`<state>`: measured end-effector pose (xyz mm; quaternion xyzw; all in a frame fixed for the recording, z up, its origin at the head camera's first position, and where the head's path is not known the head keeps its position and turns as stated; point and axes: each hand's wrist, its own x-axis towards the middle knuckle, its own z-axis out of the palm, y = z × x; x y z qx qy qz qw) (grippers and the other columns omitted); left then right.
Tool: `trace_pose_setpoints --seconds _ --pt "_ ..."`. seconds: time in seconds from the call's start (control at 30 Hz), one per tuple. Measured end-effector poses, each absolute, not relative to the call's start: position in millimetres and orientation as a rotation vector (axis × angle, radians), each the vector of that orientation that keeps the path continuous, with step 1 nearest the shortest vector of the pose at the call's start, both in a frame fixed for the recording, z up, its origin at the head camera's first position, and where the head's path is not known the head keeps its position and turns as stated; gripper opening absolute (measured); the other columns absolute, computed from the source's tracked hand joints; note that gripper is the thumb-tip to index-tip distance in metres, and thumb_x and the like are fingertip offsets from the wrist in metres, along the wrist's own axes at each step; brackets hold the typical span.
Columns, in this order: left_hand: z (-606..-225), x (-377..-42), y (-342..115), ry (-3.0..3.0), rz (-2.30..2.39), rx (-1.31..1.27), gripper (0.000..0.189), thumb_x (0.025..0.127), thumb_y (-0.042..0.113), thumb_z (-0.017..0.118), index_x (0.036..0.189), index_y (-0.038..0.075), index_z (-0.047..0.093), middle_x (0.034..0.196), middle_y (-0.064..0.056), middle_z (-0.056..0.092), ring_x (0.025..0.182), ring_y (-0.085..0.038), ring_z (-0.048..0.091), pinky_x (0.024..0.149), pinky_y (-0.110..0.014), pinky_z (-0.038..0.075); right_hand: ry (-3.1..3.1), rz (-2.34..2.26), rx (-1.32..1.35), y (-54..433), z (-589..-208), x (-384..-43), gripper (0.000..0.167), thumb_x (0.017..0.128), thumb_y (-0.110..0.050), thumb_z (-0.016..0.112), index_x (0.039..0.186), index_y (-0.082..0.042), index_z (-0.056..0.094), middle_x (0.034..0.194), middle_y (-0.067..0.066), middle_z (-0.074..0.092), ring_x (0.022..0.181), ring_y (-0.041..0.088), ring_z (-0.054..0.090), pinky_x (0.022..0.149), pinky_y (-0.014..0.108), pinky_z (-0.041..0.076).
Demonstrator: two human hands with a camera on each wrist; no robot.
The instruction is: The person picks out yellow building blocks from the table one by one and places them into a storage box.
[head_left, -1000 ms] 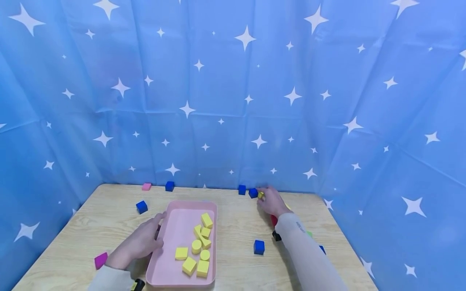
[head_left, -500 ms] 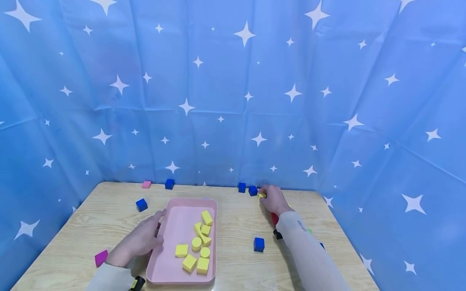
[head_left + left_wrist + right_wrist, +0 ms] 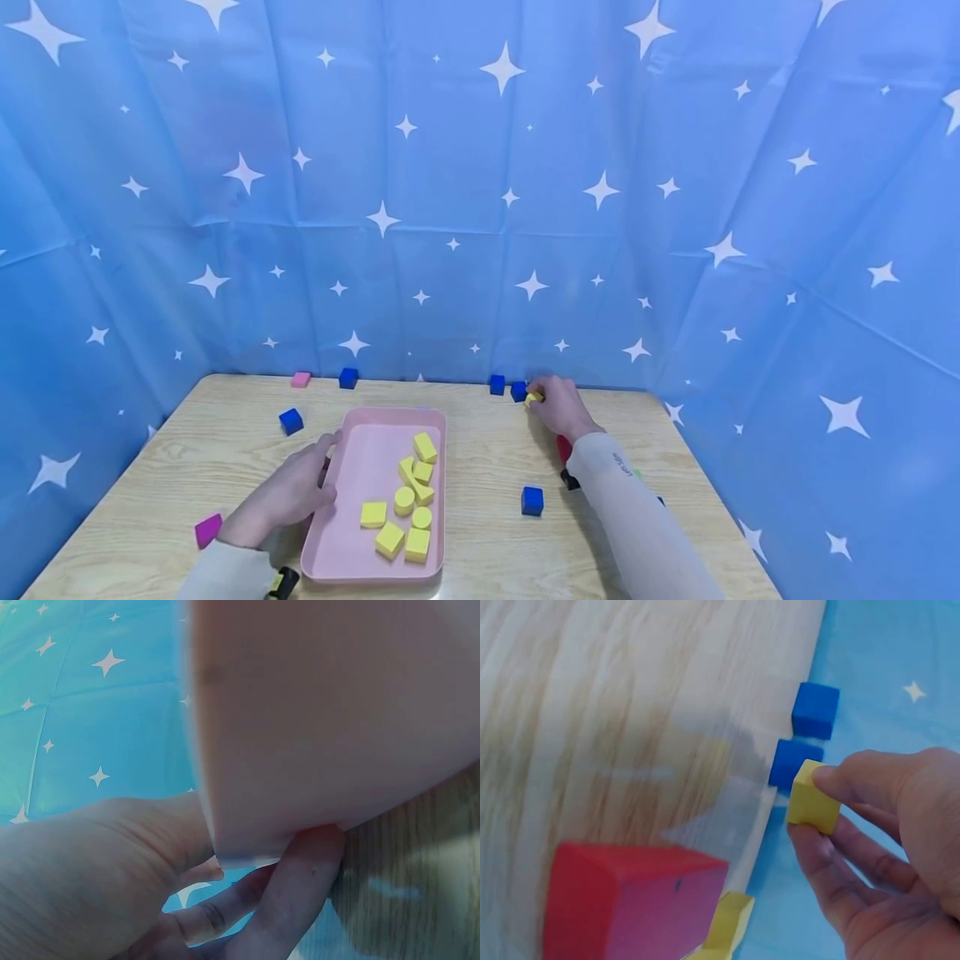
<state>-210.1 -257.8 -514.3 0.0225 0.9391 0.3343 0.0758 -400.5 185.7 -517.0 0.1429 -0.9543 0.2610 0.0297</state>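
In the head view, my left hand [image 3: 288,492] holds the left side of a pink tray [image 3: 354,475]. The left wrist view shows fingers [image 3: 300,881] curled against the underside of the tray [image 3: 337,727]. Several yellow blocks [image 3: 404,501] lie in the tray, mostly along its right side. Toward the back edge of the table, my right hand [image 3: 561,408] pinches a small yellow block [image 3: 814,801] between thumb and fingertips. Just beyond that block, in the right wrist view, sit two blue cubes [image 3: 795,765], which it partly overlaps.
A red block [image 3: 630,900] and another yellow block [image 3: 731,919] stand near my right wrist. One blue cube [image 3: 532,501] lies right of the tray. Left of it are a magenta block [image 3: 208,530], a blue cube [image 3: 291,422] and a pink block [image 3: 301,380]. A starry blue curtain [image 3: 450,208] hangs behind.
The right hand has closed its pinch on the yellow block and shifted it slightly to the left. The left hand and tray keep their place; the head view tilts a little.
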Motion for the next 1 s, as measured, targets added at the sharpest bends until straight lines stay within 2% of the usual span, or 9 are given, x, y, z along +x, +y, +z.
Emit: trace_pose_setpoints --seconds 0.13,0.23,0.33,0.47,0.63,1.0 --pt "-515.0 -210.3 -258.1 2.825 1.000 0.081 0.091 0.097 0.001 0.083 0.175 -0.007 0.038 0.152 -0.028 0.072 0.127 -0.036 0.078 0.106 -0.059 0.071 -2.935 0.825 0.471 179.2 -514.4 -397.2 0.029 0.108 -0.002 0.077 0.136 -0.001 0.083 0.141 0.021 0.082 0.133 0.039 0.078 0.113 0.057 0.068" --pt "-515.6 -209.9 -257.8 2.828 1.004 0.085 0.090 0.096 0.001 0.083 0.174 -0.007 0.038 0.152 -0.028 0.072 0.127 -0.036 0.078 0.106 -0.059 0.071 -2.918 0.829 0.507 172.6 -512.2 -393.8 0.029 0.107 -0.001 0.078 0.135 0.000 0.084 0.138 0.020 0.083 0.127 0.035 0.080 0.108 0.053 0.070" --pt "-514.7 -209.8 -256.8 2.828 1.012 0.079 0.090 0.096 0.001 0.083 0.174 -0.007 0.039 0.152 -0.028 0.071 0.127 -0.036 0.077 0.107 -0.059 0.071 -2.895 0.839 0.561 164.4 -509.0 -390.7 0.029 0.106 -0.001 0.079 0.134 0.000 0.084 0.135 0.019 0.084 0.112 0.027 0.080 0.096 0.047 0.071" --pt "-513.4 -209.7 -256.2 2.829 1.014 0.072 0.089 0.097 0.000 0.082 0.175 -0.007 0.039 0.153 -0.028 0.071 0.128 -0.036 0.077 0.109 -0.059 0.070 -2.887 0.860 0.621 153.2 -503.9 -385.1 0.029 0.106 -0.002 0.079 0.134 -0.002 0.085 0.135 0.017 0.085 0.096 0.018 0.073 0.084 0.039 0.066" --pt "-513.3 -209.0 -257.4 2.829 1.005 0.072 0.090 0.097 0.001 0.083 0.175 -0.008 0.038 0.153 -0.029 0.071 0.127 -0.036 0.077 0.108 -0.059 0.071 -2.888 0.854 0.691 137.1 -497.8 -376.9 0.030 0.106 -0.004 0.080 0.136 -0.003 0.085 0.134 0.015 0.085 0.099 0.016 0.075 0.087 0.038 0.069" --pt "-513.7 -209.0 -258.6 2.845 0.982 0.097 0.090 0.096 0.001 0.082 0.174 -0.009 0.037 0.150 -0.030 0.071 0.127 -0.038 0.078 0.105 -0.059 0.071 -2.851 0.842 0.842 101.2 -489.9 -362.9 0.027 0.106 -0.005 0.081 0.132 -0.006 0.086 0.128 0.013 0.084 0.105 0.021 0.077 0.091 0.043 0.071"
